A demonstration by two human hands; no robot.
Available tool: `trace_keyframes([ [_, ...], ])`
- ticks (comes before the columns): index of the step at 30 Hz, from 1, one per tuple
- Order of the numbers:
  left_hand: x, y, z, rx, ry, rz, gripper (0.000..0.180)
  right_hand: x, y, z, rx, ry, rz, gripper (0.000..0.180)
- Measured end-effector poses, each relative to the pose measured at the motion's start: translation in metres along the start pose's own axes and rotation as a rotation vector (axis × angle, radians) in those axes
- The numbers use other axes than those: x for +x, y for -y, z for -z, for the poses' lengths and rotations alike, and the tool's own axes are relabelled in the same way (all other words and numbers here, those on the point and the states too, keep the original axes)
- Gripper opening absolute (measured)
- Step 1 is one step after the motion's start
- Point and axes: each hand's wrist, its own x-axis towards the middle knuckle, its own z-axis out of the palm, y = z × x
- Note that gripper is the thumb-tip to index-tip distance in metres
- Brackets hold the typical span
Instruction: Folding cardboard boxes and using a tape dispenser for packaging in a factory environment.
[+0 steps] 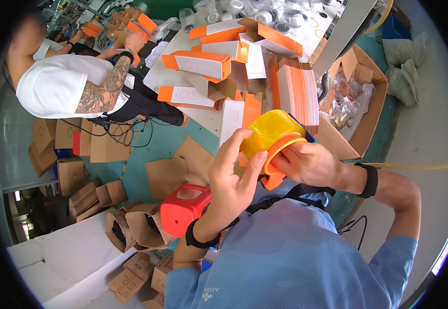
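A wide roll of yellow packing tape [271, 126] sits against an orange, ring-shaped tape dispenser [289, 140], both held up in front of my chest. My right hand [309, 164] grips the dispenser's ring from the right, its fingers curled into the opening. From the left, my left hand [231, 172] has its index fingertip and thumb at the near-left side of the tape. A dark blue part shows behind the roll's right side. Just past the tape, orange-and-white boxes [233, 116] lie on the white table [154, 77].
A stack of flat cartons [297, 92] stands beside a large cardboard box [371, 123] with clear plastic bags inside. A red stool [183, 211] and several brown cartons [144, 226] are at lower left. A person in a white shirt [54, 85] works at the table's left.
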Motion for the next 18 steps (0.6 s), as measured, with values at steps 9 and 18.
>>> trace_keyframes([
  [9, 0.002, 0.004, 0.002, -0.097, 0.076, 0.056, 0.039, -0.005, 0.006, -0.006, -0.027, 0.023, 0.027, 0.031],
  [18, 0.002, 0.021, 0.003, -0.082, 0.119, 0.016, 0.037, -0.007, 0.01, -0.012, -0.073, 0.015, 0.037, 0.033],
])
